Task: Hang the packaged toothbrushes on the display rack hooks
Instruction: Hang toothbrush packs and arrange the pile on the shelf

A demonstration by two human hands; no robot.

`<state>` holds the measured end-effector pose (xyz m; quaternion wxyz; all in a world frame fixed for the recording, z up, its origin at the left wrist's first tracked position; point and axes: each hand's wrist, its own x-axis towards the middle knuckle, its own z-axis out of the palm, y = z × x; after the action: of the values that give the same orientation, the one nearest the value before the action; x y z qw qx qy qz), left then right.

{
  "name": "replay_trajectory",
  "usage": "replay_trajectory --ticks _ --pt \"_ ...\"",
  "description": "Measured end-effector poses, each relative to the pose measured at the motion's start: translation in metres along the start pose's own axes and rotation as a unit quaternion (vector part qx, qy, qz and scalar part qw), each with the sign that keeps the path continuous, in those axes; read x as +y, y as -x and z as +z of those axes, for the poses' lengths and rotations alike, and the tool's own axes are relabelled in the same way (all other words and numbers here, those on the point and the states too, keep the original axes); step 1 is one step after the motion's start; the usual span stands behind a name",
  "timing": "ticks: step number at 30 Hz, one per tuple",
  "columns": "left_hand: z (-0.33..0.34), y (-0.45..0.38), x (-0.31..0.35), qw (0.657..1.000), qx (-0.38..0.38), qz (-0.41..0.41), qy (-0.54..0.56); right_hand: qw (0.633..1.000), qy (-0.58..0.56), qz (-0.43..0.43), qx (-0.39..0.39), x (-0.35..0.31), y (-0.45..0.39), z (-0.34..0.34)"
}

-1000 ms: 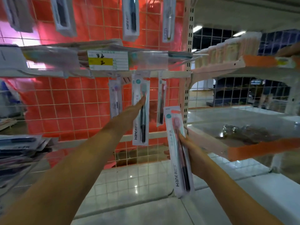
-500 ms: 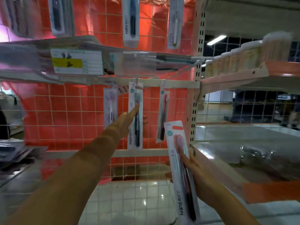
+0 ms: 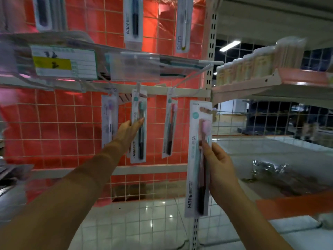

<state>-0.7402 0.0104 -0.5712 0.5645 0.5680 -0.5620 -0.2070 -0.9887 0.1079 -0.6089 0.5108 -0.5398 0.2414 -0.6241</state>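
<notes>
**Pink-brush pack held up beside the hanging row**

I take the white crossbar (image 3: pixel 187 92) of the red wire grid (image 3: pixel 54 123) as my landmark. Above its left end I see a price label (image 3: pixel 64 61) with a yellow band, tilted on a hook arm. Below the bar, at the left of the hanging row, is a purple-brush pack (image 3: pixel 109 121), blurred. Next to it hangs the teal-brush pack (image 3: pixel 138 127), its top at the bar. My left hand (image 3: pixel 128 130) is on this pack: the fingers lie along its front and left edge, the thumb side tucked toward the back, though I cannot tell if it truly pinches the card. Further right below the bar hangs a third pack (image 3: pixel 170 127), turned slightly edge-on, untouched.

Right of that, just under the bar's right end, my right hand (image 3: pixel 219 165) grips the pink-brush pack (image 3: pixel 197 159) upright, thumb on the front, fingers curled behind. Its top edge sits slightly below the bar and is on no hook. Beyond the bar's right end stands the slotted upright (image 3: pixel 212 42), then a shelf (image 3: pixel 288 82) with pale boxes.
</notes>
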Motion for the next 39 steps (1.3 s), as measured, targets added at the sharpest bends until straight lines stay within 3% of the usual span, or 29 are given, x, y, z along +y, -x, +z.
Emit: replay_trajectory --ticks 3,13,21,39 --pt "0.003 0.002 0.0 0.999 0.03 -0.019 0.002 0.999 0.01 -0.041 -0.003 -0.01 -0.001 0.005" --pt "-0.007 0.023 -0.018 0.996 0.068 0.047 -0.024 0.995 0.022 -0.099 -0.005 -0.016 0.006 0.013" --pt "-0.021 0.061 -0.046 0.997 -0.005 0.049 -0.062 0.992 0.059 -0.109 0.024 -0.022 -0.011 0.023" --pt "-0.044 0.093 -0.077 0.992 -0.043 0.051 -0.111 0.981 0.186 -0.004 0.051 0.026 -0.106 0.028"
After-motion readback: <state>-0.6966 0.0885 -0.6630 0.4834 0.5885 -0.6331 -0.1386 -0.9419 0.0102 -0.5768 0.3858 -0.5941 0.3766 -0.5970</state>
